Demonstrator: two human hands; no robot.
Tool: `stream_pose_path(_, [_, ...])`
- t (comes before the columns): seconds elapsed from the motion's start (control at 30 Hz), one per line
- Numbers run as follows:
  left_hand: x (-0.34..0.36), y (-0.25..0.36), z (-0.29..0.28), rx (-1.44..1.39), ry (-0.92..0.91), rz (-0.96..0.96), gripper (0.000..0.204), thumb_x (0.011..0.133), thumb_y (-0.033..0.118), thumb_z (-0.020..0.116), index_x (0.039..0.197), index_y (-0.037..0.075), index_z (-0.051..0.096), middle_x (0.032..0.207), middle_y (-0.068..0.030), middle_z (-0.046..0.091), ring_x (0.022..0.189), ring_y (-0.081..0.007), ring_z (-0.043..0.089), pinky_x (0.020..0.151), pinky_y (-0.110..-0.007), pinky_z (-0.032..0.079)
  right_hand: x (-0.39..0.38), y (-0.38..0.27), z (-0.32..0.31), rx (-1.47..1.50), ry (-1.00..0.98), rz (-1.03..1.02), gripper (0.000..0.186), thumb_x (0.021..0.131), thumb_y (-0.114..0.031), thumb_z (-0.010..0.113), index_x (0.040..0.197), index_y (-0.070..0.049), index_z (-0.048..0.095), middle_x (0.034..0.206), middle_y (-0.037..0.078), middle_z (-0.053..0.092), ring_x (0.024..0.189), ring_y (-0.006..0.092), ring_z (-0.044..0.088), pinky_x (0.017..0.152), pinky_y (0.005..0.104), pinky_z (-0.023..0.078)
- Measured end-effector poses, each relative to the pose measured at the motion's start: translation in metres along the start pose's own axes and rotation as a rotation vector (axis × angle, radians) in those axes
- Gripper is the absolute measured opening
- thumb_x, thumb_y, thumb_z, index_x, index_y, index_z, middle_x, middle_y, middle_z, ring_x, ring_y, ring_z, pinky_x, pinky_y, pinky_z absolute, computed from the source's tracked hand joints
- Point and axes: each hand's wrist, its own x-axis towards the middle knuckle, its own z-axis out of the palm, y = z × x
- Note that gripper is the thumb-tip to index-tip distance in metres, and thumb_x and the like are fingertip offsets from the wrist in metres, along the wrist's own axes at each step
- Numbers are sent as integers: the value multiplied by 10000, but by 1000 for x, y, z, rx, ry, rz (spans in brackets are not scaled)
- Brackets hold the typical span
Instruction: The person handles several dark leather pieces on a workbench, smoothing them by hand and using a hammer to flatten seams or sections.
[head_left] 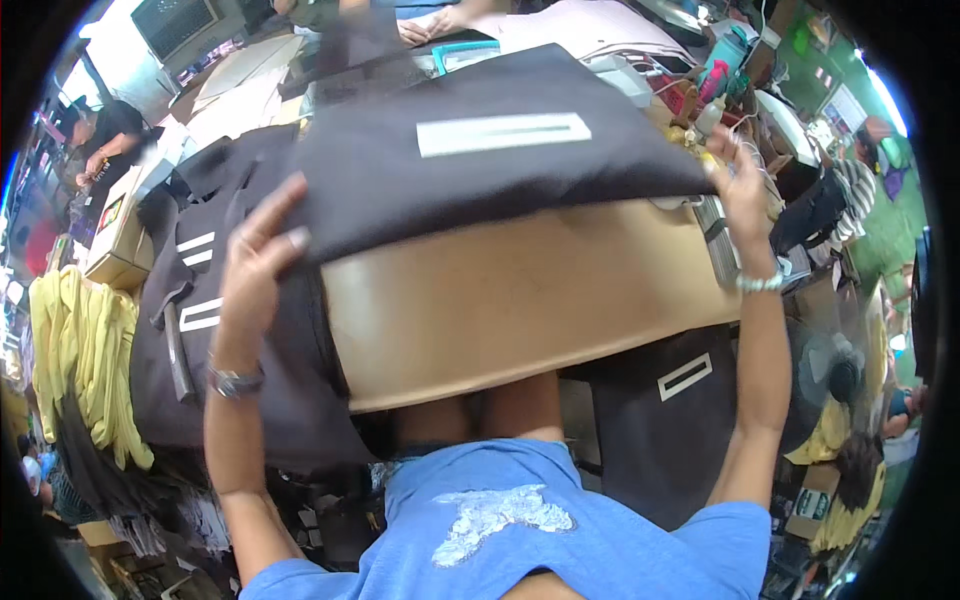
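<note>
Head view: a hammer (180, 360) lies on dark cloth (240, 400), perhaps as a weight; the half-open left hand (252, 270) meets the dark panel (460, 190) (pinching or not, I cannot tell) over the far part of the tan tabletop (530, 290); the loosely curled right hand (742, 195) is at its right corner, firmness unclear, presumably to level it.

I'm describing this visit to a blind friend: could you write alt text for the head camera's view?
A person's left grip and right grip are at opposite ends of a dark fabric panel with a white slotted rectangle, over a tan tabletop. A hammer lies on dark cloth at left; yellow fabric strips hang farther left.
</note>
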Motion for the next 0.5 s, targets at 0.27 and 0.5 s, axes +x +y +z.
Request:
stream_pose_path(0.27, [-117, -40, 46, -339, -237, -500, 578, 760, -30, 563, 1313, -67, 399, 1329, -140, 444, 1247, -212, 394, 1055, -302, 272, -156, 28, -18, -107, -188, 401, 546, 798, 25, 546, 1321, 4, 390, 1043, 79, 531, 972, 116, 507, 789, 232, 432])
stream_pose_path(0.5, [-57, -38, 54, -43, -396, -544, 496, 799, 121, 589, 1281, 59, 489, 1314, -129, 460, 1267, -282, 361, 1026, -336, 303, -108, 11, 35, -101, -384, 440, 690, 816, -95, 626, 1389, -4, 253, 1134, 154, 504, 812, 153, 588, 732, 268, 490])
